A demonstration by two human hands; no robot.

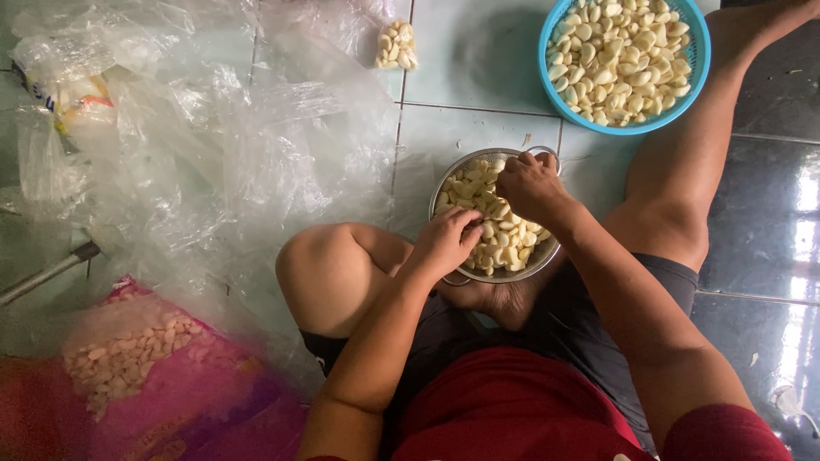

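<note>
Head view: a metal strainer (453, 183) full of peeled garlic cloves (504, 239) is seen on the floor between the knees. Left hand (444, 243) fingers are pinched on a clove; right hand (531, 183) fingers are curled together. Cloves look pale, small, light, firm and likely slippery, best held by the sides

Far right we see a blue basket (696, 77) heaped with peeled garlic cloves (619, 55) on the tiled floor (478, 68). Crumpled clear plastic bags (213, 145) spread across the left, a small bag of cloves (397, 45) at their far edge. Near left lies a pink sack (196, 401) holding more cloves.
</note>
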